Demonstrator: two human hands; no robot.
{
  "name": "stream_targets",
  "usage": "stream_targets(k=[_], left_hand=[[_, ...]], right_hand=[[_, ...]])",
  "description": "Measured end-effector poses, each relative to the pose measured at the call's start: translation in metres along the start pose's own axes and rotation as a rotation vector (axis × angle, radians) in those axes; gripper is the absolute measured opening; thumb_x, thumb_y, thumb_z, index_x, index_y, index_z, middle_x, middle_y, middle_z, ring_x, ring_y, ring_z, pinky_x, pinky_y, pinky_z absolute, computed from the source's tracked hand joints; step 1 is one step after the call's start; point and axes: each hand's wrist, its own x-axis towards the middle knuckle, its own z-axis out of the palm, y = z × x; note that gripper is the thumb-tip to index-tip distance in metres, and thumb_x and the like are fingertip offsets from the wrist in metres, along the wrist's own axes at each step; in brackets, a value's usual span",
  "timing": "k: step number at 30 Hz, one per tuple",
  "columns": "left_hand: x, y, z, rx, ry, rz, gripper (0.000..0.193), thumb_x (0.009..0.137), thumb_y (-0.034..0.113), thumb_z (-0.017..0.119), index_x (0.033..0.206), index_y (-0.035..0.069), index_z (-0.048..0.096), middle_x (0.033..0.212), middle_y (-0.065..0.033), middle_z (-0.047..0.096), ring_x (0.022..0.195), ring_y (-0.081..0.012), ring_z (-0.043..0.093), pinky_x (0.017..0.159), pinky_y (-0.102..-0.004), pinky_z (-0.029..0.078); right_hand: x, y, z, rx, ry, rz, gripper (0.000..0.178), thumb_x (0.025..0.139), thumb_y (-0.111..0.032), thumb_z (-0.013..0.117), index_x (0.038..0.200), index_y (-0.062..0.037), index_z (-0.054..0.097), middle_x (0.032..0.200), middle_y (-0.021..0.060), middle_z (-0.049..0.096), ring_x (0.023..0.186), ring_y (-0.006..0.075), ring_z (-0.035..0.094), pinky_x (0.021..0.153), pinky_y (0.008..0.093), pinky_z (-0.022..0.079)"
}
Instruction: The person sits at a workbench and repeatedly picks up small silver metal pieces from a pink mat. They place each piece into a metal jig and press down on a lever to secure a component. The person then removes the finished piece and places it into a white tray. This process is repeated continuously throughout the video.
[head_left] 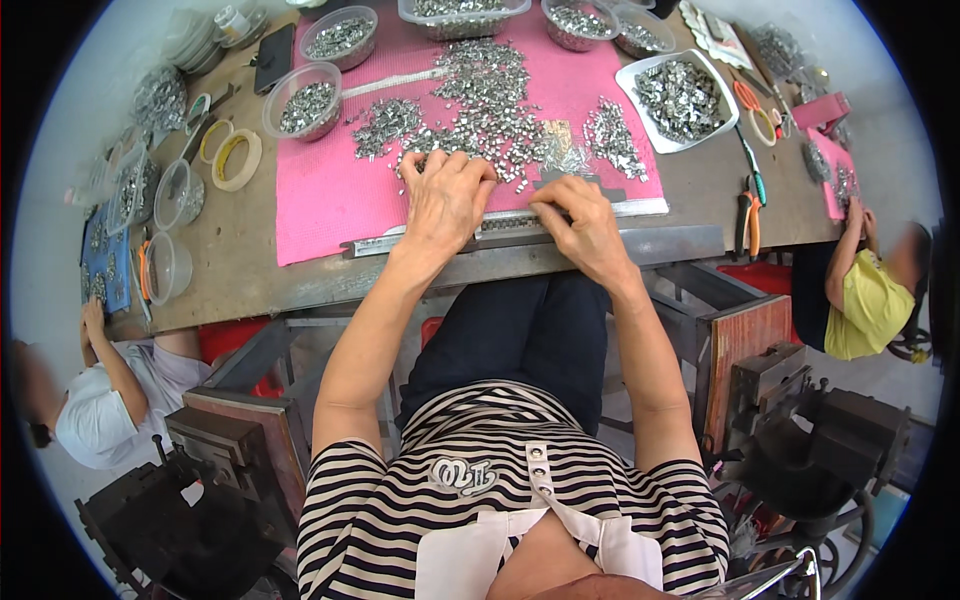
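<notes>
My left hand (445,200) is at the near edge of a heap of small shiny metal pieces (490,95) on a pink mat (310,215). Its fingers are curled down among the pieces, and whatever they grip is hidden. My right hand (585,228) is closed, thumb against fingers, above a long narrow metal rail (385,243) along the mat's near edge. What that hand pinches does not show. Between my hands, a row of small pieces (508,225) sits in the rail. A flat grey strip (607,193) lies just beyond my right fingers.
Clear tubs (303,103) of metal pieces stand at the far side, and a white tray (680,97) at the right. Orange-handled pliers (747,218) and tape rolls (237,162) flank the mat. Co-workers sit left (125,395) and right (870,295).
</notes>
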Motion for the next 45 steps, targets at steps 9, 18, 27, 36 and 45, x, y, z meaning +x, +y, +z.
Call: stream_targets(k=[9, 18, 27, 36, 45], left_hand=[[-0.017, 0.027, -0.013, -0.154, 0.056, 0.047, 0.009, 0.09, 0.015, 0.076, 0.096, 0.012, 0.072, 0.089, -0.0004, 0.065, 0.092, -0.0221, 0.06, 0.1, -0.047, 0.035], [-0.033, 0.034, -0.003, -0.226, 0.058, 0.05, 0.009, 0.089, 0.015, 0.077, 0.094, 0.012, 0.071, 0.088, -0.0007, 0.06, 0.091, -0.0219, 0.059, 0.101, -0.0483, 0.034], [-0.031, 0.037, -0.002, -0.233, 0.06, 0.059, 0.008, 0.09, 0.016, 0.076, 0.094, 0.013, 0.07, 0.089, -0.0003, 0.061, 0.092, -0.0216, 0.06, 0.102, -0.0495, 0.034], [-0.027, 0.045, 0.002, -0.149, 0.027, 0.047, 0.011, 0.091, 0.016, 0.075, 0.097, 0.011, 0.068, 0.091, -0.0012, 0.062, 0.092, -0.0228, 0.059, 0.102, -0.0496, 0.034], [-0.027, 0.049, 0.006, -0.17, 0.063, 0.017, 0.02, 0.089, 0.023, 0.078, 0.102, 0.01, 0.067, 0.092, -0.0021, 0.062, 0.094, -0.0238, 0.059, 0.103, -0.0507, 0.035]], right_hand=[[0.021, 0.012, -0.015, 0.075, -0.187, 0.174, 0.01, 0.089, -0.008, 0.075, 0.096, -0.001, 0.077, 0.088, 0.0126, 0.069, 0.079, 0.0262, 0.067, 0.071, 0.0395, 0.051], [0.017, 0.01, -0.014, 0.108, -0.148, 0.21, 0.013, 0.087, -0.011, 0.076, 0.09, 0.0009, 0.072, 0.086, 0.0125, 0.067, 0.081, 0.0303, 0.066, 0.079, 0.0423, 0.05], [-0.015, 0.005, -0.014, -0.044, -0.015, -0.034, 0.01, 0.086, -0.008, 0.078, 0.091, -0.0037, 0.07, 0.09, 0.0071, 0.066, 0.089, 0.027, 0.063, 0.082, 0.0391, 0.044], [-0.024, 0.012, -0.018, 0.183, 0.057, 0.257, 0.01, 0.088, -0.006, 0.077, 0.096, -0.0024, 0.073, 0.092, 0.0082, 0.07, 0.087, 0.0265, 0.065, 0.08, 0.0385, 0.048], [-0.032, 0.017, -0.009, -0.008, 0.142, -0.013, 0.016, 0.087, -0.004, 0.078, 0.101, -0.0024, 0.073, 0.098, 0.0087, 0.07, 0.093, 0.0273, 0.066, 0.084, 0.0392, 0.049]])
